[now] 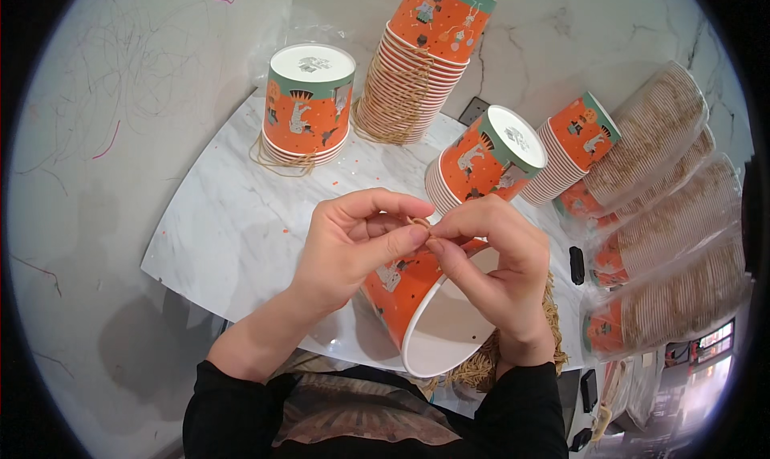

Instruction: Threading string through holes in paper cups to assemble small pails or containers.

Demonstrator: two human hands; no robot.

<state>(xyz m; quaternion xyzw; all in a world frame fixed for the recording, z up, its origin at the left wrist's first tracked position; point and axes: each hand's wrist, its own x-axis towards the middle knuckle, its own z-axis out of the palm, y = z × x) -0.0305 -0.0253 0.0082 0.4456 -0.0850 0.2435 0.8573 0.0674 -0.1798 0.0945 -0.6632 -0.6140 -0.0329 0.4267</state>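
Above an orange paper bucket (pixel 411 294), my two hands meet fingertip to fingertip. A short loop of brown paper cord (pixel 420 222) shows between them. My left hand (pixel 353 238) pinches the cord between thumb and fingers. My right hand (pixel 497 258) pinches it from the other side, partly hiding the bucket's upper rim. The bucket lies tilted on its side, its white open mouth toward me and to the right. A small dark hole shows in its wall near the rim. Beside my right wrist is a bundle of the same cord (pixel 553 314).
On the marble-patterned table (pixel 216 226) stand upturned bucket stacks: a short one (pixel 309 114) and a tall one (pixel 413 78), both with cord handles, and two (pixel 481 158) (pixel 577 142) further right. Bagged stacks (pixel 666 290) line the right side. A wall socket (pixel 474 111) is behind.
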